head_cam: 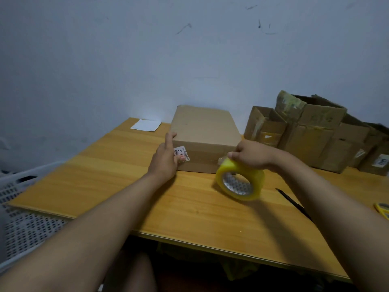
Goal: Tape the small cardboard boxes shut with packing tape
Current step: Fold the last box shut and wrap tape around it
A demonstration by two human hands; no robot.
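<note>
A closed brown cardboard box stands on the wooden table near the wall, with a white label on its near side. My left hand rests against the box's near left corner, fingers straight along the edge. My right hand grips a roll of yellowish packing tape at the box's near right corner. The roll hangs tilted just in front of the box.
Several used cardboard boxes stand in a row at the back right. A black pen and yellow-handled scissors lie at the right. A white paper lies at the back left. White perforated crates sit left of the table.
</note>
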